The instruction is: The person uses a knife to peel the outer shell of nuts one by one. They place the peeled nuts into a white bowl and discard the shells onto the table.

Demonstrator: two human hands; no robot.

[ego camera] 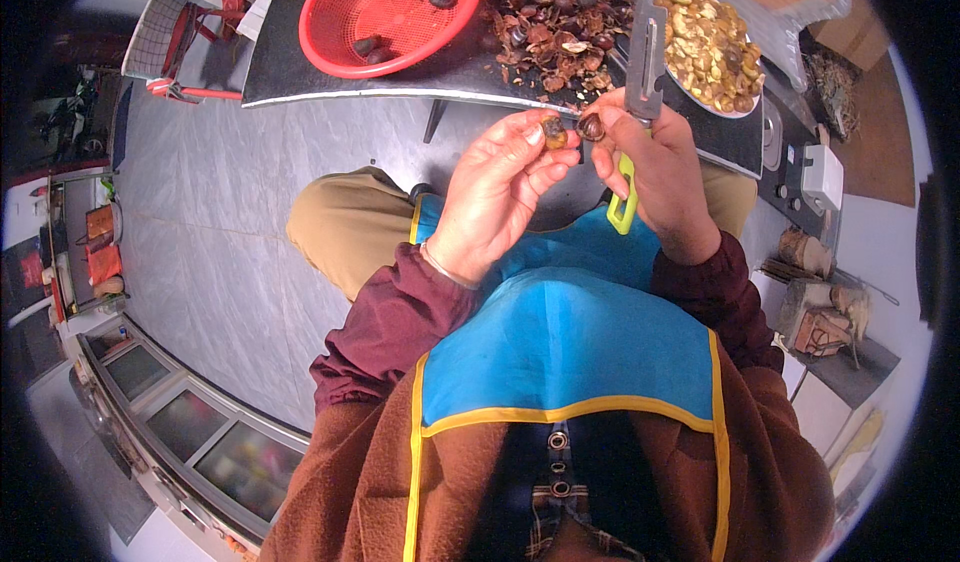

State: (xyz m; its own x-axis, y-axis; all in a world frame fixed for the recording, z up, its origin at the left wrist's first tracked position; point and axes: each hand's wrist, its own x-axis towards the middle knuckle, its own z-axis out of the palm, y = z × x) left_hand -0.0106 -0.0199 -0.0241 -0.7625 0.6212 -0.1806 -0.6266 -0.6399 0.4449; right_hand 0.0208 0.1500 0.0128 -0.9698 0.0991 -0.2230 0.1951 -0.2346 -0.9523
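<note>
My left hand [502, 179] pinches a partly peeled chestnut [553, 132] between thumb and fingertips, brown-yellow with a dark patch. Close beside it, my right hand [652, 149] holds a piece of dark brown chestnut shell [590, 126] at its fingertips. The same hand grips a peeler with a green handle [624, 198], its metal blade [646, 59] pointing up towards the table. Both hands are raised over my lap, near the table's front edge. Ahead of them lies a heap of chestnut shells [559, 14]. A plate of peeled chestnuts [709, 48] stands to its right.
A red plastic colander [317, 55] with several dark chestnuts stands on the black table [277, 74], left of the shells. The table edge runs just beyond my hands. Clear plastic wrapping [795, 59] lies past the plate. A metal-framed chair [161, 36] is at the far left.
</note>
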